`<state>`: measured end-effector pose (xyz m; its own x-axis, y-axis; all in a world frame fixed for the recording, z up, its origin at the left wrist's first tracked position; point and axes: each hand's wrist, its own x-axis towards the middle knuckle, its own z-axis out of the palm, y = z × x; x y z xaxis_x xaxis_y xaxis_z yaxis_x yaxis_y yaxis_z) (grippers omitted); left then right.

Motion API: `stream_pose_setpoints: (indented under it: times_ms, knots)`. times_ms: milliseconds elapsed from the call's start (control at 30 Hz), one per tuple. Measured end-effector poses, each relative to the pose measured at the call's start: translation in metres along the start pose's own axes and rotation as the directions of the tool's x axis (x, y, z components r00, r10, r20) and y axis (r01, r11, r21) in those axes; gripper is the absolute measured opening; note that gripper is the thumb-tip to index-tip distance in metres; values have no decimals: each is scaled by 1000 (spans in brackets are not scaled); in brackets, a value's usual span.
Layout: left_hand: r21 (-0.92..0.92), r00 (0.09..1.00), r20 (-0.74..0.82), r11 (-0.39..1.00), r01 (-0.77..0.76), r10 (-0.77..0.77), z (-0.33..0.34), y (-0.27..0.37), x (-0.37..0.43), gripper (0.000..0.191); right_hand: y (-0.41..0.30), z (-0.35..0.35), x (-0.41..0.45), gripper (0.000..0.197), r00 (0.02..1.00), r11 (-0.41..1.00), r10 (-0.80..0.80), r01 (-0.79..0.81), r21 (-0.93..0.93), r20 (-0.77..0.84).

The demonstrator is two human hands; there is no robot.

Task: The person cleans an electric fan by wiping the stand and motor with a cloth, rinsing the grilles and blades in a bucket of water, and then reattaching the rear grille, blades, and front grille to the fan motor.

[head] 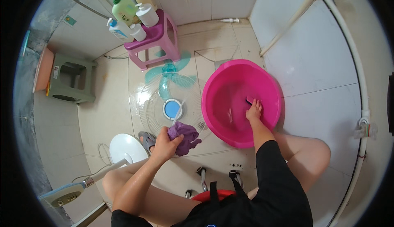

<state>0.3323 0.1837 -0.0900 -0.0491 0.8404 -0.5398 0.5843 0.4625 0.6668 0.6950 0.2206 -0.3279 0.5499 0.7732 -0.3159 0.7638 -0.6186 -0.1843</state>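
In my left hand [167, 143] is a crumpled purple cloth [184, 137], held above the near edge of a clear plastic fan grille [154, 110] with a blue round centre [172, 109]. A thin clear streak, perhaps water, runs between cloth and grille. Just beyond the grille, a translucent teal fan blade [168, 70] lies on the wet floor. My right hand [255, 110] reaches into a bright pink plastic basin [212, 128] and grips a small pink-and-black object [249, 100], possibly a brush. Water appears to be in the basin. My fingers partly hide the object.
A pink plastic stool [154, 54] carries several pump bottles [124, 11]. Left of it, a grey-green stool [72, 77] leans by the wall. A white fan base [126, 148] and pole lie near my left leg. Pipes [354, 48] run along the right wall.
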Motion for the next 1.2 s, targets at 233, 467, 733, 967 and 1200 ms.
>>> stream_pose_setpoints:
  times_ms: [233, 467, 733, 967, 1200]
  knots:
    - [-48, 995, 97, 998, -33, 38, 5, 65, 23, 39, -45, 4, -23, 34, 999, 877, -11, 24, 480, -31]
    - [-255, 977, 200, 967, -20, 73, 26, 65, 23, 41, -122, -107, -115, 28, 818, 216, -560, -9, 976, 132]
    - [-314, 952, 301, 936, 159, -61, 33, 58, 2, 34, -117, -155, -184, 35, 687, 379, -690, 75, 923, 228]
    - [-445, 995, 95, 894, 55, -14, 24, 39, 13, 28, -37, -82, -198, 60, 410, -342, -20, -860, 379, 912]
    - [-538, 997, -79, 840, -64, 25, -5, 58, 13, 26, -14, -64, -169, 44, 671, -574, 54, -585, 573, 739]
